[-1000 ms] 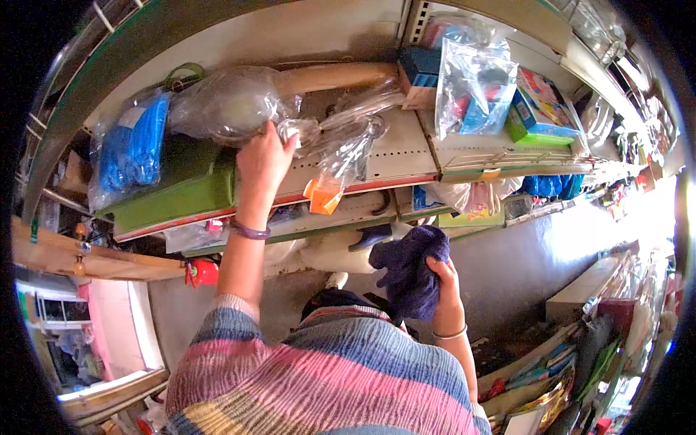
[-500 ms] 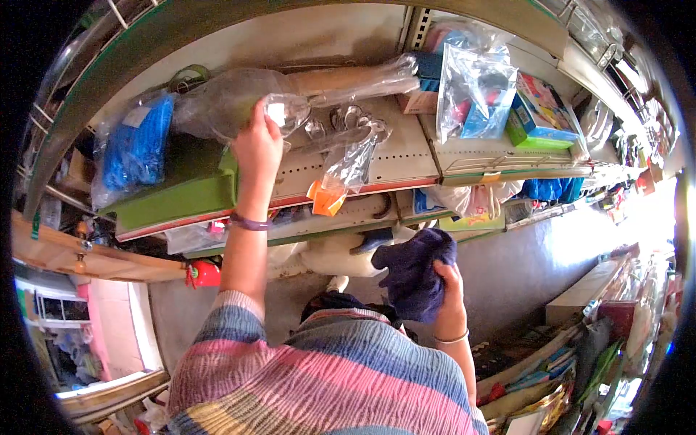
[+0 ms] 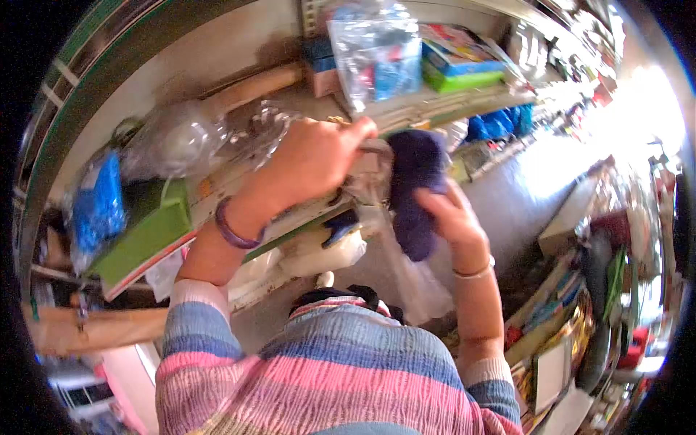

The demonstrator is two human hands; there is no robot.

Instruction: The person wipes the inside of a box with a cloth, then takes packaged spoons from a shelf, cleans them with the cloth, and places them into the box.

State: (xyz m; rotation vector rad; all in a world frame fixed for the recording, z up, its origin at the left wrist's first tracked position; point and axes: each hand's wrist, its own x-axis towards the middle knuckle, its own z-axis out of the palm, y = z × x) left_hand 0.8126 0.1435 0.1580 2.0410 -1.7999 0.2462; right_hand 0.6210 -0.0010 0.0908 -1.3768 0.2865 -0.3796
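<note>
My left hand (image 3: 319,159) is closed, thumb and fingers pinched together, on a clear plastic bag (image 3: 417,290). The bag hangs down in a long thin strip, and a greyish curved piece near the fingertips is too blurred to name. My right hand (image 3: 453,217) grips a dark purple cloth (image 3: 417,174), its thumb and fingers pressed against the near side. The cloth touches or nearly touches the greyish piece; I cannot tell which. Both hands are raised in front of the shelf (image 3: 406,112).
On the shelf lie a blue item in plastic (image 3: 98,203), a green box (image 3: 141,235), a large clear-wrapped bundle (image 3: 174,141), a clear packet (image 3: 377,54) and a blue-and-green box (image 3: 460,61). Goods line the right side. A wooden rail (image 3: 101,326) runs at the left.
My left hand has come off the shelf and moved right, now with the plastic bag in it. My right hand has raised the purple cloth towards it. The view has turned right.
</note>
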